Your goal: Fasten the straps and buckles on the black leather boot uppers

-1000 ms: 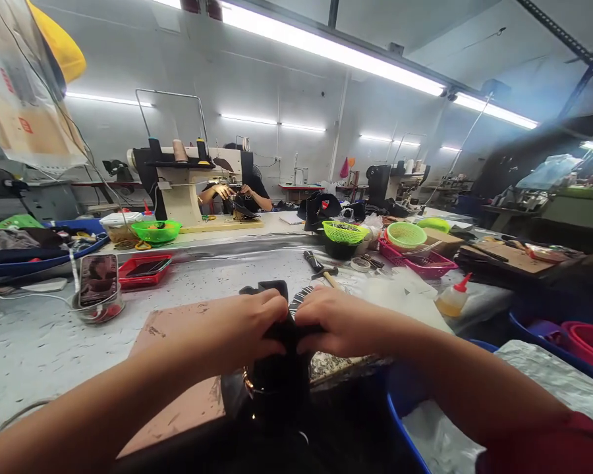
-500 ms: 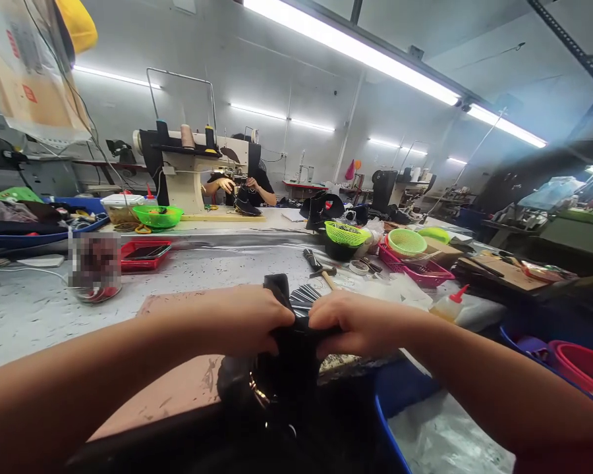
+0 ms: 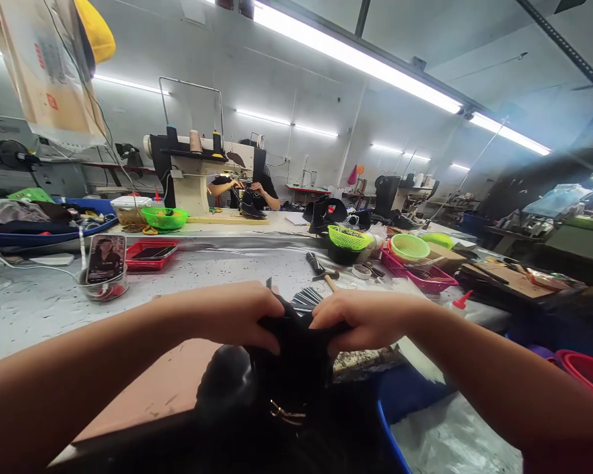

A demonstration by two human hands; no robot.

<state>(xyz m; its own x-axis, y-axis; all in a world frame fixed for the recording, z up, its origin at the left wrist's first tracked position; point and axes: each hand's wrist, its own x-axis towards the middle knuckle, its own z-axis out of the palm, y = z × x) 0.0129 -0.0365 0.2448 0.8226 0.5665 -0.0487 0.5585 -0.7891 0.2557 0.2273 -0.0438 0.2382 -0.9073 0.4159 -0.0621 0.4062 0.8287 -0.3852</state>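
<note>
My left hand [image 3: 237, 316] and my right hand [image 3: 363, 319] are both closed on the top edge of a black shoe upper [image 3: 286, 378], thumbs and fingers pinching it from either side. The black piece hangs down toward me and carries a small gold metal buckle [image 3: 286, 413]. It sits over a brown work board [image 3: 172, 382] at the front of the grey table [image 3: 39, 309]. Just behind my hands lies a striped black-and-white piece [image 3: 306, 297].
A hammer [image 3: 321, 268] lies beyond my hands. A phone [image 3: 106, 259], a red tray [image 3: 148, 253], green baskets [image 3: 346, 235] and a pink basket [image 3: 425, 273] stand farther back. A glue bottle [image 3: 457, 301] is at the right. A person works at a sewing machine [image 3: 197, 174] opposite.
My hands have stayed clamped on the black piece while it slid lower and toward me; the flap that stuck up above my fingers is now folded down.
</note>
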